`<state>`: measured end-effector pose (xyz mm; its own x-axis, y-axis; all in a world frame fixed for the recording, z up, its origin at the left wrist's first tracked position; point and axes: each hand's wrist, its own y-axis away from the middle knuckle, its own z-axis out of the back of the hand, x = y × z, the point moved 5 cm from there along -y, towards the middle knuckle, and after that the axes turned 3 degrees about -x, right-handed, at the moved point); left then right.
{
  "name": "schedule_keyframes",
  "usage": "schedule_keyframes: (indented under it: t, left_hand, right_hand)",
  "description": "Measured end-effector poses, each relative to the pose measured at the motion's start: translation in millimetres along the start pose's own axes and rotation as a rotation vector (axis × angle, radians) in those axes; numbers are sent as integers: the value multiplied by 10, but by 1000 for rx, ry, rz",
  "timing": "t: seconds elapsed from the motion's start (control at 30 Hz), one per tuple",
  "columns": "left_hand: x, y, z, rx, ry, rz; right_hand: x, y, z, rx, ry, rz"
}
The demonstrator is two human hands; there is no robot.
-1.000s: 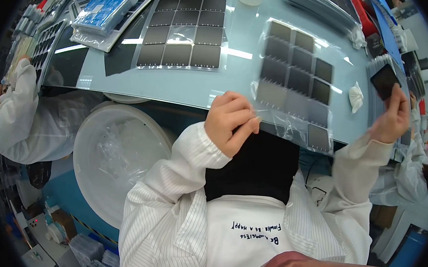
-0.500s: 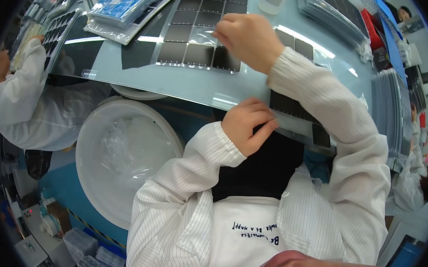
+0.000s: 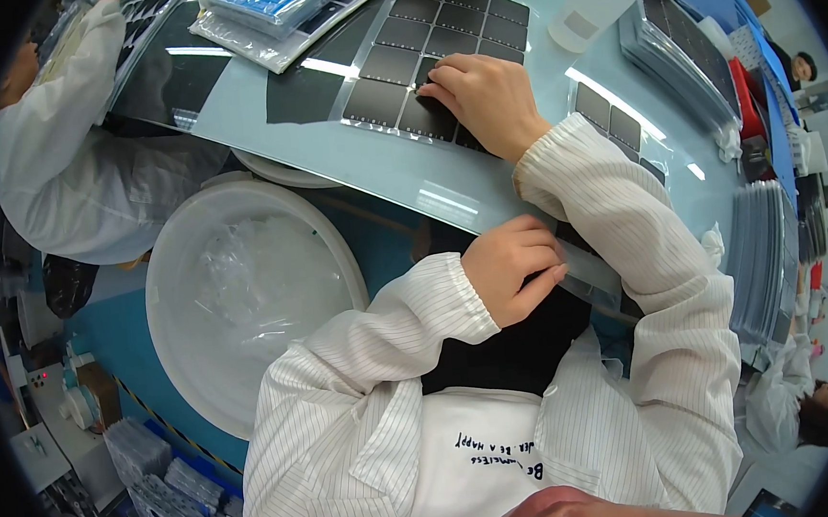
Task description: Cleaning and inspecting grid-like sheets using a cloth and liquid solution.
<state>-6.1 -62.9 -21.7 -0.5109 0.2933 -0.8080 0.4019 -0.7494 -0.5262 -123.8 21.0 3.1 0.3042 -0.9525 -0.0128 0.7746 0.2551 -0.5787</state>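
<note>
On the glass-topped table lies a clear sheet (image 3: 354,119) carrying rows of dark rounded squares. My right hand (image 3: 491,99) is over its near right part, thumb and fingertips pinched together at a dark square (image 3: 428,69). The fingers cover part of that square and its neighbours. Lower down, by the table's near edge, my left hand (image 3: 513,269) is curled with thumb and forefinger close together. Whatever it holds is hidden, beside a second sheet with dark squares (image 3: 606,122) that my right forearm partly covers.
A large white tub (image 3: 163,305) with crumpled clear film stands below the table at left. Blue packets (image 3: 276,4) lie at the back, near a translucent bottle (image 3: 598,5). Stacked sheets (image 3: 683,57) are at right. A co-worker's sleeve (image 3: 59,130) shows at far left.
My right hand has come down onto the sheet. The cell that looked clear before now shows a dark square at its fingertips. The whole view has shifted slightly; my left hand stays near the edge.
</note>
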Motion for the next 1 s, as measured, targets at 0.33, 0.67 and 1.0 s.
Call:
schedule_keyframes:
  t: [0.33, 0.67, 1.0]
  left_hand:
    - [-10, 13, -12, -18, -12, -16]
    - [-22, 11, -26, -11, -32, -17]
    - [-51, 27, -20, -42, -15, -9]
  right_hand:
    - [-12, -11, -39, -6, 22, -37]
    - [-128, -47, 6, 104, -73, -112]
    - [-712, 595, 555, 185, -1328, -1292]
